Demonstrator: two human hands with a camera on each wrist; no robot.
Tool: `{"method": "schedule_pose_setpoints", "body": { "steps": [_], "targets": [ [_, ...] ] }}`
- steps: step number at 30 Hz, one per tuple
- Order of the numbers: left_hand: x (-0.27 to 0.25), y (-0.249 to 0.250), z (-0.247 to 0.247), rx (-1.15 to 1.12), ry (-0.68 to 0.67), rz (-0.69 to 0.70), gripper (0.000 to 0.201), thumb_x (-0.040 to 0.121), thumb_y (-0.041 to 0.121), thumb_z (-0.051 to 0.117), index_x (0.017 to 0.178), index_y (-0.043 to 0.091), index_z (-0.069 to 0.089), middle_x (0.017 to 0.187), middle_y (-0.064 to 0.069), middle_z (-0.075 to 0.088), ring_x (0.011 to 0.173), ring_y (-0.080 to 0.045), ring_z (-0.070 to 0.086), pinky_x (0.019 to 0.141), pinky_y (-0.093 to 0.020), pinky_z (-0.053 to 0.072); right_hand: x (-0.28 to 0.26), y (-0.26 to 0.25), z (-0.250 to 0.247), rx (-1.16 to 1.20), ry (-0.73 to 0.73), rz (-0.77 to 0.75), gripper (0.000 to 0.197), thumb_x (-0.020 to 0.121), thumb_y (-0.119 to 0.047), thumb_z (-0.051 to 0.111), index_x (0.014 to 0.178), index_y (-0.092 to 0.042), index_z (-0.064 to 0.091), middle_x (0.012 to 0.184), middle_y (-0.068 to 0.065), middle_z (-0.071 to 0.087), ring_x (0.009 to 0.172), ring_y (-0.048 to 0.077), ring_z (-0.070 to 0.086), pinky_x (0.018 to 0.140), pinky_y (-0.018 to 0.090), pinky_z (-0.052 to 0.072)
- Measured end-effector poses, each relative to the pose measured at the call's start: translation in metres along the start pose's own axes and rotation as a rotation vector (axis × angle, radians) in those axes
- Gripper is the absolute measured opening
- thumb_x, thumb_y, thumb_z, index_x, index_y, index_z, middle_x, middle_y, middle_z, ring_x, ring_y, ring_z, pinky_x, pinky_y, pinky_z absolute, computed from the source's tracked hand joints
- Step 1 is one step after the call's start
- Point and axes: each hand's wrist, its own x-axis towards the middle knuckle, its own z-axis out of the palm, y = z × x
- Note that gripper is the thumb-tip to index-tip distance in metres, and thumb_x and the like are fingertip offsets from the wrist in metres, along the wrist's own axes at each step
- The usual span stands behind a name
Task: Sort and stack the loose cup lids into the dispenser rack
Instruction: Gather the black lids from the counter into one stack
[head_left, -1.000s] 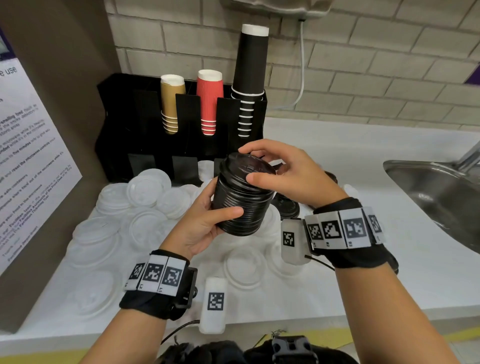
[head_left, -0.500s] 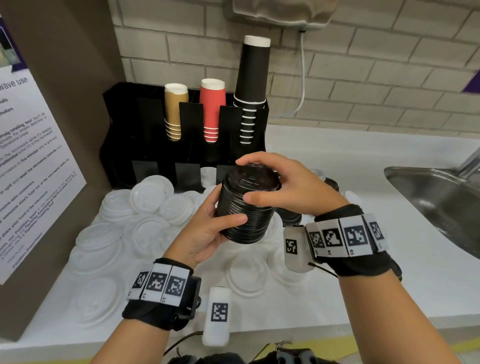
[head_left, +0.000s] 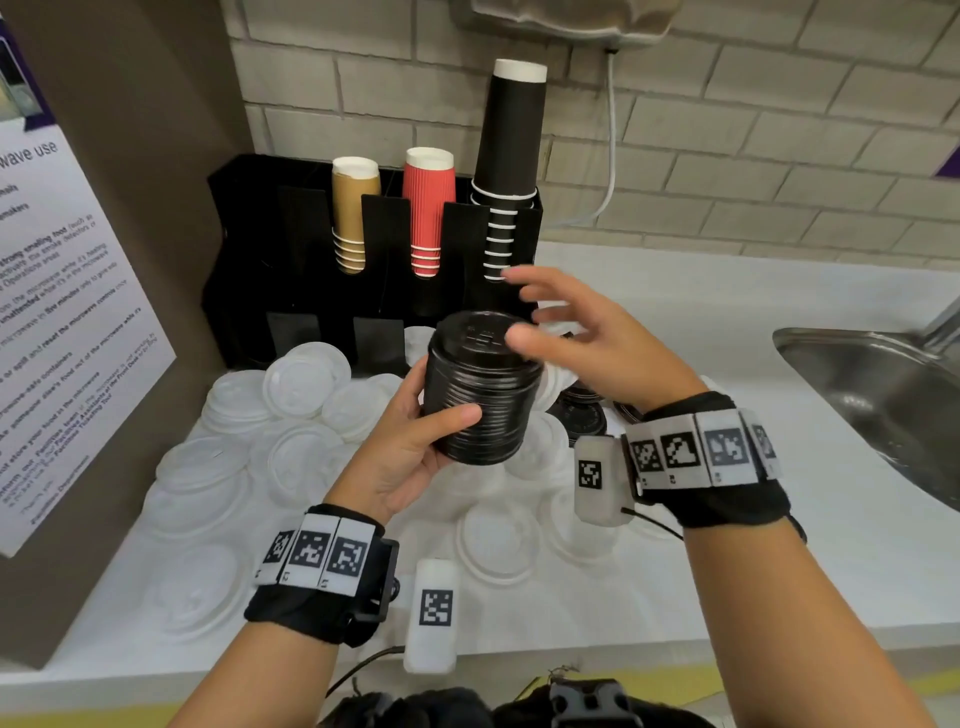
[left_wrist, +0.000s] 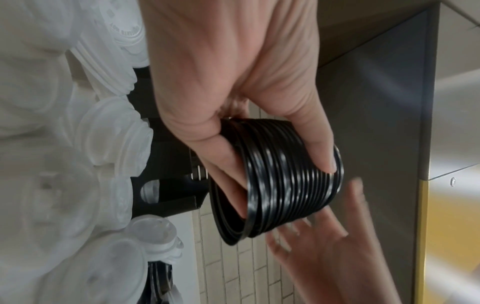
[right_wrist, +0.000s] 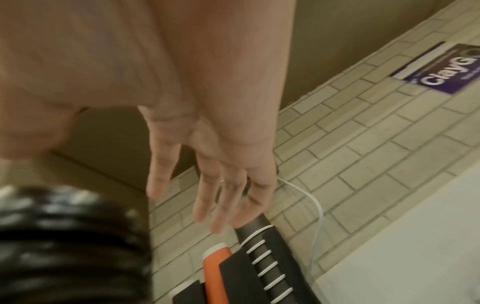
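In the left wrist view, the left hand (left_wrist: 233, 86) grips a stack of glossy black ribbed plastic cup lids (left_wrist: 283, 181), thumb across its rims and fingers curled inside the bottom lid. The right hand (left_wrist: 335, 253), blurred, hovers open just beside the stack's top, apart from it. Translucent white plastic lids (left_wrist: 78, 185) lie heaped on the counter, against a black dispenser rack (left_wrist: 166, 197).
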Motion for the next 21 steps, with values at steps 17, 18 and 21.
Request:
{"method": "schedule_pose_setpoints", "body": {
  "steps": [17, 18, 21],
  "targets": [
    [0.001, 0.01, -0.023, 0.019, 0.096, 0.063, 0.058, 0.07, 0.005, 0.068, 0.124, 0.023, 0.056, 0.108, 0.0, 0.072, 0.102, -0.018, 0.069, 0.075, -0.029, 0.058, 0.039, 0.108, -0.025, -0.966, -0.316, 0.687, 0.067, 0.08, -0.031, 0.068, 0.138, -0.012, 0.041, 0.127, 0.012, 0.054, 0.115, 0.03, 0.052, 0.084, 0.035, 0.046],
    [0.001, 0.01, -0.023, 0.023, 0.097, 0.062, 0.059, 0.07, 0.005, 0.069, 0.124, 0.023, 0.056, 0.109, 0.0, 0.072, 0.102, -0.018, 0.069, 0.075, -0.029, 0.058, 0.044, 0.112, -0.025, -0.996, -0.276, 0.68, 0.073, 0.076, -0.034, 0.072, 0.138, -0.012, 0.039, 0.13, 0.014, 0.05, 0.121, 0.032, 0.047, 0.088, 0.039, 0.046],
    [0.003, 0.01, -0.022, 0.035, 0.09, 0.061, 0.058, 0.07, 0.005, 0.069, 0.123, 0.024, 0.056, 0.108, 0.001, 0.072, 0.101, -0.017, 0.069, 0.073, -0.028, 0.057, 0.061, 0.125, -0.026, -1.079, -0.198, 0.646, 0.085, 0.07, -0.043, 0.073, 0.14, -0.014, 0.033, 0.133, 0.013, 0.049, 0.127, 0.034, 0.04, 0.094, 0.045, 0.044]
  ]
}}
